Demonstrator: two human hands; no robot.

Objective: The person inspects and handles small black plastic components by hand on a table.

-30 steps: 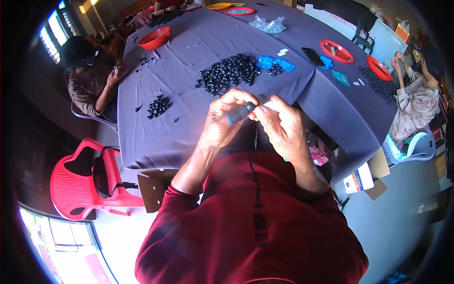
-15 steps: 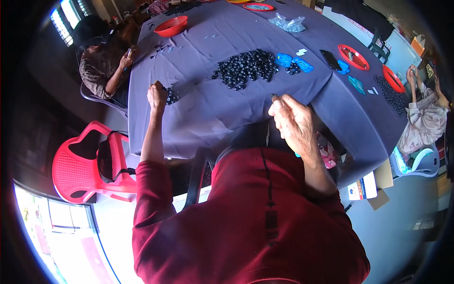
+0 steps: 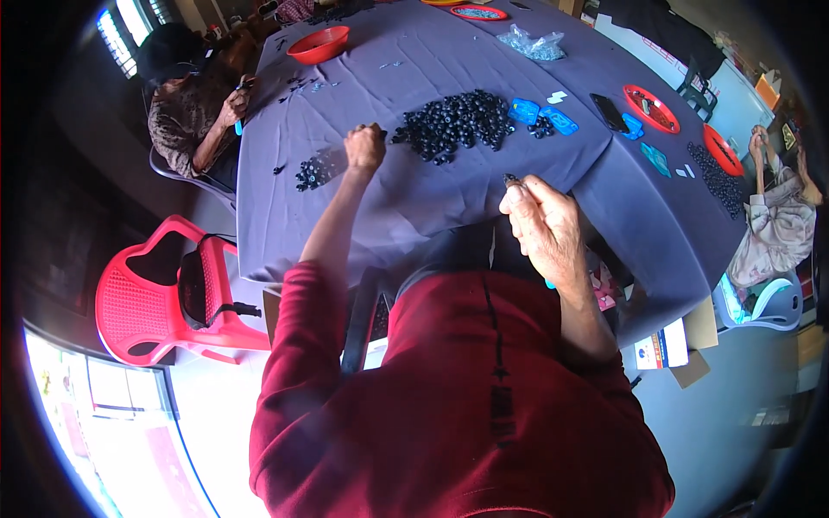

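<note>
A heap of small, shiny black round pieces (image 3: 455, 126) lies on the purple-grey tablecloth. At its left edge is my left hand (image 3: 365, 148), fingers curled together; a dark spot shows by the fingertips, but what they grip is hidden. Left of that hand sits a smaller cluster of black pieces (image 3: 313, 173). My right hand (image 3: 547, 229) is raised over the table's near edge, closed around a slim tool. The tool's blue end (image 3: 550, 284) shows below the palm, and a small dark piece (image 3: 511, 180) sticks out beyond the thumb.
Blue plastic trays (image 3: 559, 120), a dark phone (image 3: 609, 112) and red bowls (image 3: 651, 109) stand to the right. A red basin (image 3: 319, 46) and a clear bag of small parts (image 3: 531, 43) lie farther back. People work at both sides; a pink chair (image 3: 173, 293) stands at left.
My left hand has moved right, from the small cluster to the left edge of the big heap. The right hand keeps its grip and has hardly moved.
</note>
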